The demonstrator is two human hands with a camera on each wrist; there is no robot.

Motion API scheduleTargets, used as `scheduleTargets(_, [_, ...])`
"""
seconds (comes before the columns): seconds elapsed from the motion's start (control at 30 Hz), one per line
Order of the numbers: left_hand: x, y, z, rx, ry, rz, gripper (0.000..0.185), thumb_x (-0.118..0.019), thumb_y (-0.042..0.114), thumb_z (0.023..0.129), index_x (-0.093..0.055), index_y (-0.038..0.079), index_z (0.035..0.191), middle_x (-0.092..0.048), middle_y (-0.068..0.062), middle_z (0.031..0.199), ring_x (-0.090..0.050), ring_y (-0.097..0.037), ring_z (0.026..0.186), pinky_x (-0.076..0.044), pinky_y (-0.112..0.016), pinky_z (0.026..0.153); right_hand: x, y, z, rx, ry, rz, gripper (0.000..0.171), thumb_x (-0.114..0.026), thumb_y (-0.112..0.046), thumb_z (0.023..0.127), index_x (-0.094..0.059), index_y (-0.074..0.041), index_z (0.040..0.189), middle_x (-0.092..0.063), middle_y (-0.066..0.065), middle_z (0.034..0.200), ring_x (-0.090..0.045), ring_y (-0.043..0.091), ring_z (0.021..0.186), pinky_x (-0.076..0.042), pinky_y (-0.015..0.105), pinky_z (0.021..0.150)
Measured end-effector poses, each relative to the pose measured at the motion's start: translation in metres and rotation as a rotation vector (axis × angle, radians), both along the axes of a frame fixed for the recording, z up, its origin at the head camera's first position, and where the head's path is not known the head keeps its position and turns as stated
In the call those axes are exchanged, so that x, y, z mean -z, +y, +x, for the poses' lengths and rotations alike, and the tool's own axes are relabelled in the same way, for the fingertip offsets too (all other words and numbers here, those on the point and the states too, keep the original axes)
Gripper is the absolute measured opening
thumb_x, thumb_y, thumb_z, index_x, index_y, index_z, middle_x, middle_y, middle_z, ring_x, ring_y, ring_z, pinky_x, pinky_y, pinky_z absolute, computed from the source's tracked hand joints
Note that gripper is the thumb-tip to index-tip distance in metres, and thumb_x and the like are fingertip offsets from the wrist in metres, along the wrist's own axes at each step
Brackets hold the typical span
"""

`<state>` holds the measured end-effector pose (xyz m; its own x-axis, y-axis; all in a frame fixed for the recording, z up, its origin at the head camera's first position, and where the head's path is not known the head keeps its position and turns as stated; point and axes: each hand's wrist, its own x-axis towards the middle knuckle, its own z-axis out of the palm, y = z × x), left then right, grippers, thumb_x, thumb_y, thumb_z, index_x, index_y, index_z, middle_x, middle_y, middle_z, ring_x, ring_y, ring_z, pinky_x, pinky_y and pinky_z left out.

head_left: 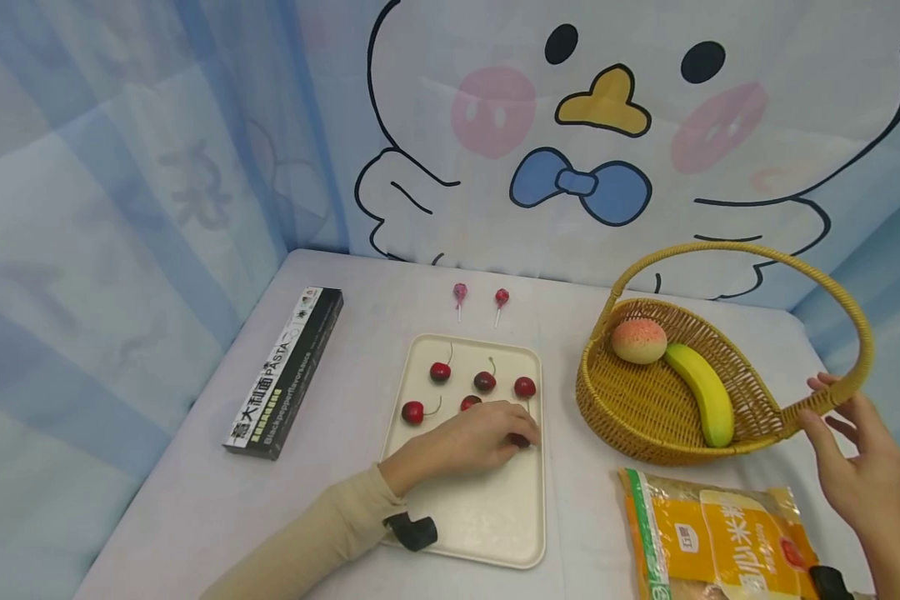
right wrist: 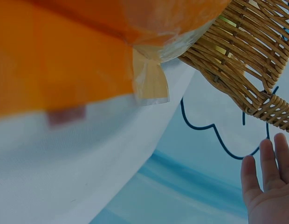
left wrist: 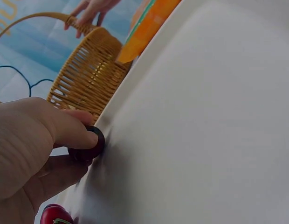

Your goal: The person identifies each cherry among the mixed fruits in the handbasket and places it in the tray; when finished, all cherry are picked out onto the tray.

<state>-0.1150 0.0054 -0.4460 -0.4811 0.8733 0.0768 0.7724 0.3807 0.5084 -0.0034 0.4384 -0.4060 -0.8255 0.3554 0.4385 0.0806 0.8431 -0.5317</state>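
Over the right side of a cream tray (head_left: 487, 525), my left hand (head_left: 480, 437) pinches a dark red cherry (left wrist: 91, 148) between thumb and fingers. Several other cherries with stems, one of them a red cherry (head_left: 440, 372), lie on the tray's far half; one is partly hidden by this hand. At the right, my right hand (head_left: 862, 467) holds the base of the handle of a wicker basket (head_left: 615, 425), thumb in front and fingers behind. In the right wrist view, some of its fingers (right wrist: 270, 172) look straight. Inside the basket are a peach (head_left: 639, 341) and a banana (head_left: 701, 392).
An orange bag of grain (head_left: 720, 533) lies in front of the basket, near my right forearm. A black and white pasta box (head_left: 285, 375) lies at the left. Two lollipops, a pink lollipop (head_left: 460, 292) and a red lollipop (head_left: 502, 297), lie behind the tray. Printed curtains surround the table.
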Motion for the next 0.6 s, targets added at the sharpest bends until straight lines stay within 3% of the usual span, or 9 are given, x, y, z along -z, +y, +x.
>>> scheduleTargets(0.27, [-0.003, -0.005, 0.001, -0.004, 0.002, -0.001, 0.03, -0.069, 0.004, 0.099, -0.079, 0.017, 0.124, -0.075, 0.003, 0.133, -0.066, -0.014, 0.132, -0.048, -0.024, 0.116, 0.0, -0.003, -0.001, -0.019, 0.004, -0.005, 0.056, -0.058, -0.014, 0.11, -0.044, -0.026, 0.163, -0.04, -0.037, 0.157, -0.03, -0.032, 0.131, -0.023, 0.001, 0.116])
scheduleTargets(0.37, [-0.007, -0.007, -0.001, -0.039, -0.012, 0.012, 0.028, -0.074, 0.009, 0.098, -0.078, 0.019, 0.124, -0.073, 0.004, 0.135, -0.065, -0.012, 0.132, -0.049, -0.023, 0.116, -0.001, -0.001, -0.002, -0.043, 0.016, 0.002, 0.056, -0.058, -0.014, 0.11, -0.044, -0.026, 0.163, -0.04, -0.04, 0.155, -0.03, -0.032, 0.129, -0.022, -0.001, 0.114])
scheduleTargets(0.43, [-0.011, -0.01, -0.003, -0.073, -0.036, 0.039, 0.026, -0.075, 0.012, 0.099, -0.078, 0.02, 0.123, -0.072, 0.004, 0.136, -0.065, -0.011, 0.133, -0.05, -0.024, 0.116, -0.002, 0.001, 0.001, -0.064, 0.013, 0.016, 0.057, -0.058, -0.013, 0.11, -0.043, -0.024, 0.164, -0.043, -0.031, 0.159, -0.03, -0.03, 0.133, -0.021, -0.001, 0.113])
scheduleTargets(0.47, [-0.013, -0.013, -0.005, -0.087, -0.06, 0.064, 0.025, -0.076, 0.013, 0.099, -0.078, 0.019, 0.123, -0.072, 0.004, 0.136, -0.065, -0.012, 0.133, -0.05, -0.026, 0.116, -0.002, 0.003, 0.004, -0.071, -0.004, 0.031, 0.057, -0.057, -0.013, 0.111, -0.04, -0.023, 0.165, -0.045, -0.021, 0.164, -0.033, -0.023, 0.14, -0.018, 0.0, 0.115])
scheduleTargets(0.53, [-0.017, -0.02, -0.008, -0.116, -0.112, 0.138, 0.023, -0.076, 0.014, 0.1, -0.077, 0.016, 0.123, -0.072, 0.003, 0.135, -0.065, -0.014, 0.133, -0.051, -0.029, 0.116, -0.005, 0.005, 0.011, -0.07, -0.065, 0.057, 0.055, -0.053, -0.015, 0.112, -0.037, -0.013, 0.166, -0.046, 0.007, 0.168, -0.041, 0.006, 0.154, -0.029, 0.022, 0.129])
scheduleTargets(0.57, [-0.019, -0.025, -0.008, -0.132, -0.139, 0.179, 0.023, -0.075, 0.015, 0.1, -0.077, 0.015, 0.123, -0.072, 0.002, 0.135, -0.065, -0.016, 0.132, -0.052, -0.031, 0.116, -0.008, 0.007, 0.015, -0.056, -0.117, 0.067, 0.053, -0.052, -0.016, 0.113, -0.039, -0.007, 0.163, -0.049, 0.021, 0.162, -0.048, 0.023, 0.151, -0.041, 0.024, 0.121])
scheduleTargets(0.6, [-0.021, -0.031, -0.009, -0.148, -0.165, 0.223, 0.024, -0.075, 0.015, 0.1, -0.076, 0.014, 0.124, -0.072, 0.001, 0.135, -0.066, -0.018, 0.131, -0.053, -0.032, 0.114, -0.01, 0.009, 0.02, -0.036, -0.19, 0.079, 0.05, -0.05, -0.02, 0.114, -0.042, -0.002, 0.159, -0.053, 0.032, 0.153, -0.053, 0.039, 0.143, -0.049, 0.037, 0.116])
